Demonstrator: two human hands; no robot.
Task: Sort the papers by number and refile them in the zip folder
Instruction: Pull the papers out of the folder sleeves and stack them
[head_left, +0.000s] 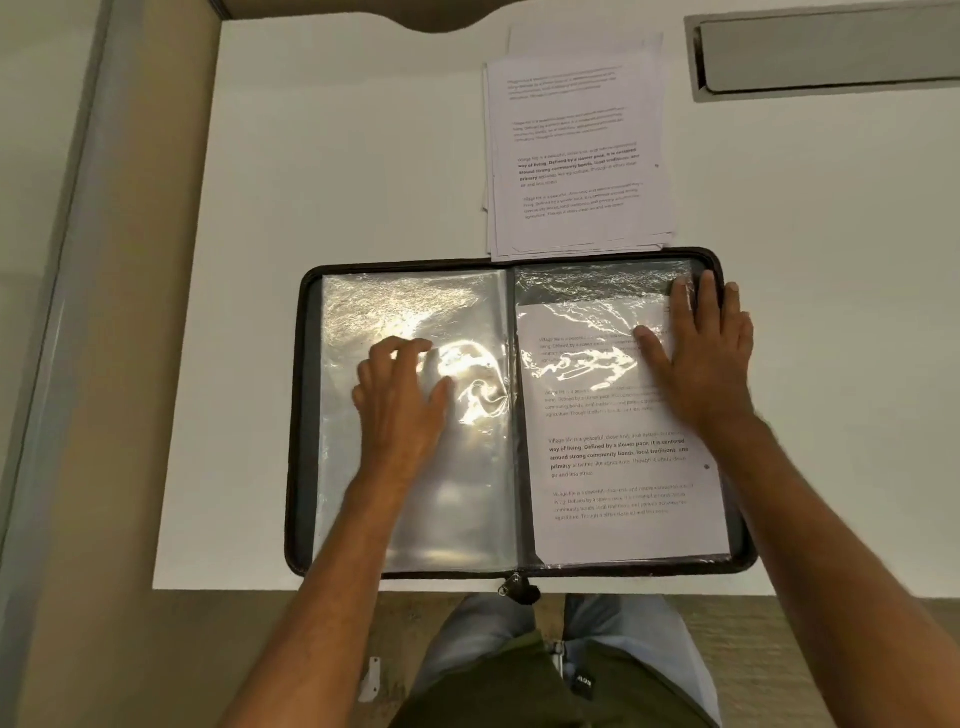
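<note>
A dark zip folder (304, 415) lies open on the white table, with clear plastic sleeves on both sides. The left sleeve (415, 301) holds no paper. A printed sheet (623, 467) sits partly inside the right sleeve, its top edge below the sleeve's top. My left hand (400, 395) rests on the left sleeve with fingers loosely bent. My right hand (701, 353) lies flat with straight fingers on the right sleeve, near the sheet's upper right corner. A stack of printed papers (576, 156) lies just behind the folder.
The folder's zip pull (514, 590) hangs at the table's front edge. A metal cable tray (831, 52) is set into the table at the back right. A glass partition and beige panel run along the left. My legs show below the table edge.
</note>
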